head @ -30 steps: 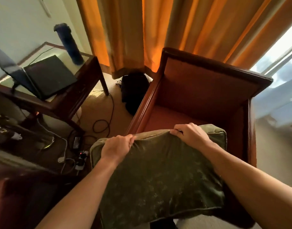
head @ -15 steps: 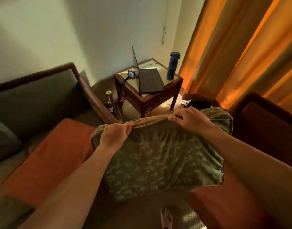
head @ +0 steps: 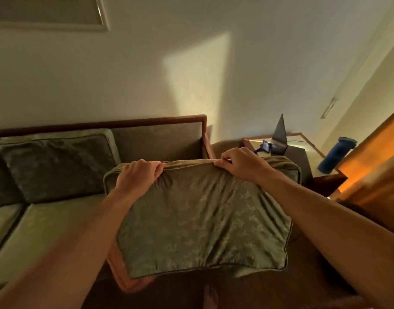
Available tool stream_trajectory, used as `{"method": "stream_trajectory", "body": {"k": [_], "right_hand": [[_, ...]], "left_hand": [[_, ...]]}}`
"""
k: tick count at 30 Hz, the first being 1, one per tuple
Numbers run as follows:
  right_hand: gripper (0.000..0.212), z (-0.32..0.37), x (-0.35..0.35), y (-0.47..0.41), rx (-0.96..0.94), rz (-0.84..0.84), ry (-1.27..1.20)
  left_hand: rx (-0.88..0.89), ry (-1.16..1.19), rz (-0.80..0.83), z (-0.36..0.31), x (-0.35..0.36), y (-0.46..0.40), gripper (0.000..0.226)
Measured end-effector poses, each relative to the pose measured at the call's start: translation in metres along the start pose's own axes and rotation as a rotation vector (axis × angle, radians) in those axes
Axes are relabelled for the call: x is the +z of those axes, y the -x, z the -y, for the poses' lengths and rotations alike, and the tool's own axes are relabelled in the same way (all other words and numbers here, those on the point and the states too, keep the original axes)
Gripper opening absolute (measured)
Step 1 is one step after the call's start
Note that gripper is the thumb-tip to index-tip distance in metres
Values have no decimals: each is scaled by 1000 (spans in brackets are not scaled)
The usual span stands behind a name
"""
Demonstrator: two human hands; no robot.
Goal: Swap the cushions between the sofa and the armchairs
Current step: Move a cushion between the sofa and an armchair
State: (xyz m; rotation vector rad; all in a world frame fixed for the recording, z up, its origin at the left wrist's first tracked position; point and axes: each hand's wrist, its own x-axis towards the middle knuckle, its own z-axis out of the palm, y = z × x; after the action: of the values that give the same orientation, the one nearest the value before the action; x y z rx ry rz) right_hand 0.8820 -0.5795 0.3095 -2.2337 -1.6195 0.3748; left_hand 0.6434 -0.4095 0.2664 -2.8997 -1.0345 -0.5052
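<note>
I hold a green patterned cushion (head: 202, 219) by its top edge in front of me, over the right end of the sofa (head: 160, 139). My left hand (head: 138, 177) grips the top edge near the left corner and my right hand (head: 243, 166) pinches it near the middle. An orange cushion (head: 129, 279) lies on the sofa seat, mostly hidden under the green one. Another green cushion (head: 55, 166) leans upright against the sofa back at the left.
A wooden side table (head: 321, 172) stands right of the sofa with an open laptop (head: 279, 137) and a blue bottle (head: 335, 157) on it. Orange curtains (head: 374, 166) hang at the far right. My bare foot (head: 210, 297) shows at the bottom.
My view has swung left from the armchair to the sofa. The green cushion, still held in both hands, now hangs over the orange cushion on the sofa seat.
</note>
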Motion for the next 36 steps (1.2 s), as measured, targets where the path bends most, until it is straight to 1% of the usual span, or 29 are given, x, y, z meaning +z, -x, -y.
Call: {"method": "stream_trajectory", "body": {"k": [5, 12, 17, 20, 21, 24, 28, 30, 32, 36], "right_hand": [[37, 31, -12, -107, -127, -17, 29], [41, 44, -13, -232, -255, 98, 6], [37, 36, -3, -298, -310, 198, 10], [36, 29, 7, -334, -333, 251, 26], [35, 28, 10, -345, -326, 247, 20], [34, 27, 17, -379, -303, 217, 21], [32, 27, 25, -422, -264, 211, 33], [29, 29, 29, -442, -253, 201, 49], [30, 28, 34, -462, -256, 158, 70], [38, 16, 47, -498, -278, 32, 98]], "left_hand": [[-114, -63, -48, 63, -15, -52, 42], [-244, -81, -13, 126, -8, -117, 47], [-239, -31, 3, 155, 3, -150, 49], [-192, -37, 6, 177, 16, -171, 60], [-185, -41, 15, 186, 21, -180, 62], [-176, -48, 30, 211, 37, -208, 57], [-200, 4, 72, 245, 64, -254, 63], [-232, 10, 49, 260, 76, -275, 57], [-237, -8, 9, 274, 89, -293, 53], [-236, -24, -1, 298, 113, -325, 56]]}}
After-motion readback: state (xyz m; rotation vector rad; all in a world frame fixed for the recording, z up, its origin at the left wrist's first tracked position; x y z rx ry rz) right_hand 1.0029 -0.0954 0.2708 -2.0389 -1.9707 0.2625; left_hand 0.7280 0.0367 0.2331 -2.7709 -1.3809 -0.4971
